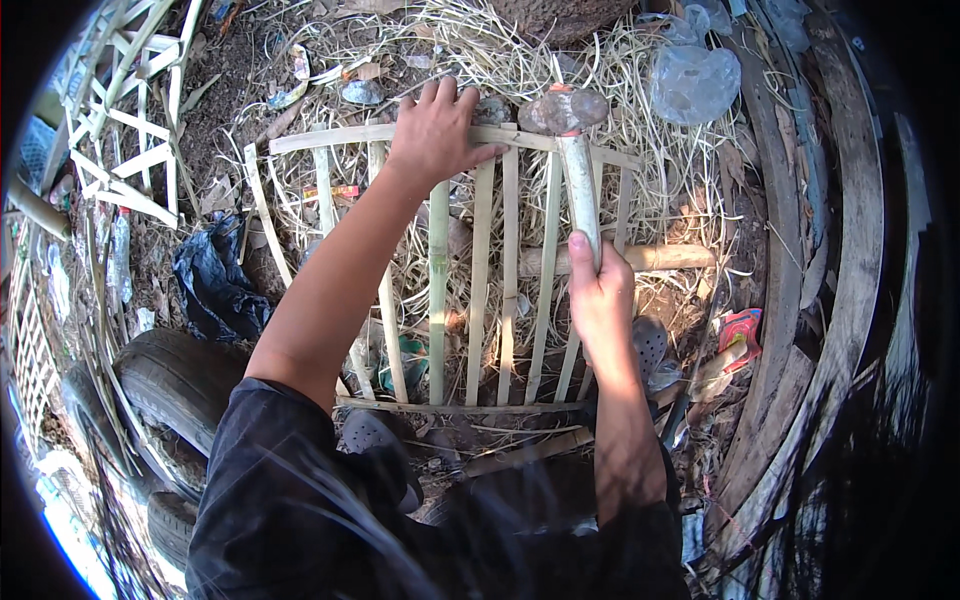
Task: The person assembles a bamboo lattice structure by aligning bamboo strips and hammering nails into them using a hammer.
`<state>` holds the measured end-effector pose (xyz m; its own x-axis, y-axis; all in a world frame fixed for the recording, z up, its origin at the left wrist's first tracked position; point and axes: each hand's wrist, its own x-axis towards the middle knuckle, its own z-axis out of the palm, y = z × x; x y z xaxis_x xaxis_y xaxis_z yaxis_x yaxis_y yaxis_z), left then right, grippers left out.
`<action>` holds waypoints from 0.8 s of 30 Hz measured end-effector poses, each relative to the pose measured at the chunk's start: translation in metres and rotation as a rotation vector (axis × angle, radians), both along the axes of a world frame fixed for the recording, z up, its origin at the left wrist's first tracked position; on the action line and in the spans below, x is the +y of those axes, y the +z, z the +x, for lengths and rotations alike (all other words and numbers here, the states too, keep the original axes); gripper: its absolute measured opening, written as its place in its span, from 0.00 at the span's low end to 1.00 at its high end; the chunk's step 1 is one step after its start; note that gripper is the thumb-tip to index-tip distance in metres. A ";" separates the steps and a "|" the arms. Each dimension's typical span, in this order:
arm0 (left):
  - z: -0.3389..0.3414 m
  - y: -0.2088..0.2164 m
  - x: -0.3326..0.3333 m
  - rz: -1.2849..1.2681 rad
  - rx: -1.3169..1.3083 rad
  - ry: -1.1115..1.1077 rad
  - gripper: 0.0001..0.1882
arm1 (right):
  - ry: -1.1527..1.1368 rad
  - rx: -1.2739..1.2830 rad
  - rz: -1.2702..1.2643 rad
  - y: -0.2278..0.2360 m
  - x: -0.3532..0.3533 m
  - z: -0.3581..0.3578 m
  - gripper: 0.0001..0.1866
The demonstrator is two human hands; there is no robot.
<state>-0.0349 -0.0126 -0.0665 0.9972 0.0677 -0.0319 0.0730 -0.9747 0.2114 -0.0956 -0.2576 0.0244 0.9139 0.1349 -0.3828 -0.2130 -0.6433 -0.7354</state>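
A flat bamboo slat frame [438, 290] lies in front of me, its upright slats running between a far and a near crosspiece. My left hand [436, 135] grips the far crosspiece, fingers over its far side and thumb along it toward the right. My right hand [601, 298] is closed round the pale handle of a hammer [581, 190], thumb up along the handle. The hammer's rusty, rounded head lies over the right part of the far crosspiece; whether it touches cannot be told. A thick round stick [670, 257] shows behind the right slats.
Pale bamboo shavings [640, 150] cover the ground. A lattice of bamboo strips [140, 120] stands far left, above a black plastic bag [215, 280] and a tyre [170, 385]. Long planks [850, 230] run down the right side. A clear plastic bag [695, 85] lies far right.
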 end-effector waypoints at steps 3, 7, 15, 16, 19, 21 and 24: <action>0.006 0.007 -0.005 0.174 0.202 0.096 0.60 | 0.014 -0.071 -0.016 0.001 0.003 0.004 0.24; 0.007 0.014 -0.009 0.170 0.244 0.163 0.62 | 0.059 -0.029 -0.136 -0.001 0.000 0.007 0.23; 0.008 0.004 0.000 0.074 0.300 0.171 0.70 | -0.035 -0.039 0.002 0.005 0.002 -0.006 0.20; 0.010 0.005 -0.001 0.073 0.299 0.171 0.70 | -0.037 -0.079 -0.002 0.006 0.001 -0.006 0.20; 0.014 0.007 -0.005 0.062 0.329 0.162 0.67 | 0.064 -0.099 -0.030 0.002 -0.005 0.003 0.21; 0.017 0.007 -0.009 0.103 0.356 0.103 0.68 | 0.111 -0.041 -0.124 0.005 -0.007 0.011 0.21; 0.011 0.006 0.002 0.120 0.347 0.134 0.68 | 0.162 0.043 -0.199 0.015 0.000 0.006 0.21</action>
